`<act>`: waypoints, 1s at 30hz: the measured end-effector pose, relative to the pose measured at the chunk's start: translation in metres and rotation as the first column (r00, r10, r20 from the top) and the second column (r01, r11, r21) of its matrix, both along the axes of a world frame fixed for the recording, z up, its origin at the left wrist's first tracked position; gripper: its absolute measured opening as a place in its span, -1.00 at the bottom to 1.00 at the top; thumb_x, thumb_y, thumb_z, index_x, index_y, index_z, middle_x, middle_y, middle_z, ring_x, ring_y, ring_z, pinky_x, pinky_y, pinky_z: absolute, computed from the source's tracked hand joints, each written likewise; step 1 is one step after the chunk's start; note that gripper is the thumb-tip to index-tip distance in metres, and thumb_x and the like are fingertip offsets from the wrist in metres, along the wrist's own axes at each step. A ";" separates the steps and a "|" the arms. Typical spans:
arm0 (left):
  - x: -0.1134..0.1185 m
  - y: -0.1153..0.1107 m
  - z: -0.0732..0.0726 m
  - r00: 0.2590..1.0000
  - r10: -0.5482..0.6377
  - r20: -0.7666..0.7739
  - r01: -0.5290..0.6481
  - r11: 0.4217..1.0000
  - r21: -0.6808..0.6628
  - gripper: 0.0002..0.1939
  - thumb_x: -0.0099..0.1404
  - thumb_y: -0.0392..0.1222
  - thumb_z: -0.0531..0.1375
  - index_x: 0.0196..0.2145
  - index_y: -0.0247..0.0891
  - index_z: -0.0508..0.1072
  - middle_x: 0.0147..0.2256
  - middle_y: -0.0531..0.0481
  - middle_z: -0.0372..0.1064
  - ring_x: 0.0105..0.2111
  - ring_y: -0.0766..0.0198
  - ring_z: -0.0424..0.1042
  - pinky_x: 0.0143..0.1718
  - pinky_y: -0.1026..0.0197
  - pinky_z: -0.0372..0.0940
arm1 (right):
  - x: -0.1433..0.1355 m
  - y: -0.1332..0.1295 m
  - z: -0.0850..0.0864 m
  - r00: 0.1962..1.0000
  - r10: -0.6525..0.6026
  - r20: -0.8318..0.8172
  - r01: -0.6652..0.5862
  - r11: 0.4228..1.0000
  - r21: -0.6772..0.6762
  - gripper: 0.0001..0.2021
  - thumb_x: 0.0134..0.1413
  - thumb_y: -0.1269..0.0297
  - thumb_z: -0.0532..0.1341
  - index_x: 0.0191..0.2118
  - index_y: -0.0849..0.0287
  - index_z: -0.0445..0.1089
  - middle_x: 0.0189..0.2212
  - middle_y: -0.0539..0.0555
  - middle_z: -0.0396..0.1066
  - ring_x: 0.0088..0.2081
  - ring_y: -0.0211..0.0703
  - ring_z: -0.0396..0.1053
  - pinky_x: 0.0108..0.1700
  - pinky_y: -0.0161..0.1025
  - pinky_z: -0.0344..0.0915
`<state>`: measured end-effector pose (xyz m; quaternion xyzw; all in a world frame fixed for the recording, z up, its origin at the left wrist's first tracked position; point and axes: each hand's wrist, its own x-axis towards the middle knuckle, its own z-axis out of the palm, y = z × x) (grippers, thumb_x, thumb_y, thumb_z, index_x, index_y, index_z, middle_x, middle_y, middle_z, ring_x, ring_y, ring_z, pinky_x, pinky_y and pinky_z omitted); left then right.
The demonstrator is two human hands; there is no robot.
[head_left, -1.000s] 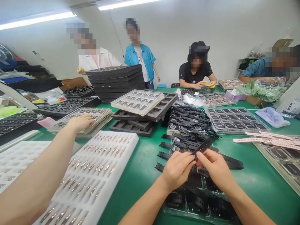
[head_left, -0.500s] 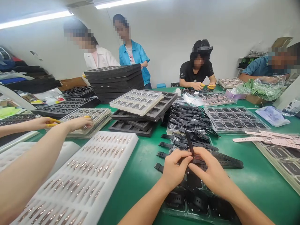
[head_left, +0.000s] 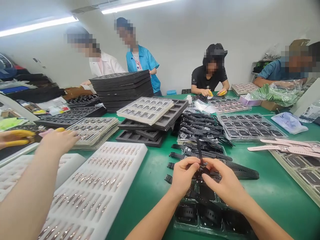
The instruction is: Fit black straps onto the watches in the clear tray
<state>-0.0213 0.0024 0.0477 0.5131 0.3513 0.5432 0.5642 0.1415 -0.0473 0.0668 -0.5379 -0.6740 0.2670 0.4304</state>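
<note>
"While both bare hands meet above the green tabletop (head_left: 150, 190), what sits between them?"

"A slim, black, rubbery-looking watch strap (head_left: 199, 150). It rises from the fingertips, over the far part of the clear, compartmented plastic tray (head_left: 187, 228) that holds dark coiled bands."

"How is it gripped?"

"Narrowly, on one side: the left hand (head_left: 183, 175) pinches it between thumb and forefinger. The right hand (head_left: 223, 181) brings its forefinger to the lower end, but its thumb stands off below, so I cannot tell whether that hand grips it too."

"Which way does it lie?"

"Its long axis points away from the body, leaning slightly left, with the free end towards the row of black buckled straps (head_left: 176, 155). The lower end is partly hidden between the fingers. The left is the nearer hand, since the strap stands right at its thumb tip; the right comes in from the other side."

"Whose is the arm at far left?"

"A co-worker's. That co-worker's hand (head_left: 58, 141) is well apart, past the white foam tray (head_left: 130, 173) of rose-gold metal pieces."
</note>
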 end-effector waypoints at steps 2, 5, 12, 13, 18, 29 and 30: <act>0.000 0.000 0.002 0.996 -0.086 0.000 0.086 0.996 0.016 -0.80 0.17 -0.09 0.41 -0.37 -0.29 0.62 -0.26 -0.09 0.55 -0.25 0.20 0.48 -0.15 0.19 0.39 | 0.001 0.001 -0.002 1.000 0.006 -0.007 -0.006 1.000 0.023 -0.63 0.19 0.32 0.22 0.12 0.03 0.44 -0.24 0.04 0.46 -0.19 -0.06 0.43 -0.08 -0.13 0.41; -0.001 -0.001 0.005 0.977 -0.211 -0.016 0.211 0.978 0.001 -0.70 0.14 -0.06 0.43 -0.23 -0.29 0.63 -0.23 -0.11 0.57 -0.21 0.18 0.49 -0.08 0.17 0.37 | 0.002 0.001 -0.005 0.999 0.047 -0.015 -0.046 0.996 0.071 -0.60 0.26 0.31 0.17 0.19 -0.01 0.42 -0.25 0.04 0.43 -0.21 -0.08 0.41 -0.11 -0.15 0.41; -0.001 0.003 -0.002 0.985 -0.115 0.130 0.129 0.986 -0.104 -0.68 0.01 -0.04 0.52 -0.36 -0.31 0.62 -0.34 -0.06 0.57 -0.31 0.24 0.48 -0.17 0.24 0.36 | 0.002 0.000 -0.002 0.999 0.036 -0.030 -0.036 0.999 0.030 -0.54 0.25 0.24 0.20 0.25 0.00 0.35 -0.29 0.01 0.39 -0.24 -0.09 0.39 -0.14 -0.18 0.39; 0.000 0.004 -0.004 0.979 -0.105 0.176 0.128 0.984 -0.126 -0.67 -0.01 -0.05 0.53 -0.37 -0.30 0.62 -0.34 -0.05 0.57 -0.31 0.25 0.48 -0.17 0.24 0.35 | 0.002 0.000 -0.002 0.999 0.027 -0.035 -0.027 1.000 0.013 -0.54 0.24 0.24 0.21 0.24 0.01 0.35 -0.28 0.01 0.40 -0.24 -0.09 0.39 -0.13 -0.18 0.39; 0.003 0.003 -0.002 0.954 -0.109 0.279 0.159 0.973 -0.166 -0.68 -0.04 -0.09 0.55 -0.39 -0.29 0.60 -0.35 -0.02 0.58 -0.31 0.28 0.50 -0.13 0.25 0.35 | 0.000 -0.001 0.000 0.998 0.001 -0.058 -0.003 0.999 -0.043 -0.57 0.20 0.25 0.21 0.19 0.03 0.34 -0.28 -0.01 0.40 -0.23 -0.10 0.39 -0.10 -0.17 0.36; -0.004 -0.011 0.007 0.912 -0.367 0.180 0.370 0.929 0.019 -0.48 0.04 -0.10 0.49 -0.04 -0.22 0.54 -0.08 -0.13 0.49 -0.04 0.11 0.44 0.04 0.13 0.29 | 0.004 -0.002 -0.006 0.961 0.065 -0.269 -0.085 0.994 -0.062 -0.76 0.29 0.03 0.20 -0.17 0.08 0.45 -0.27 0.05 0.51 -0.23 -0.06 0.48 -0.16 -0.26 0.42; -0.004 -0.010 0.005 0.933 -0.336 0.132 0.334 0.942 0.037 -0.39 -0.01 -0.13 0.51 0.02 -0.18 0.51 -0.02 -0.12 0.46 0.00 0.11 0.41 0.09 0.12 0.26 | 0.004 -0.002 -0.008 0.949 0.014 -0.314 -0.036 0.997 -0.063 -0.75 0.28 0.01 0.21 -0.20 0.08 0.45 -0.33 0.03 0.49 -0.29 -0.09 0.47 -0.22 -0.29 0.42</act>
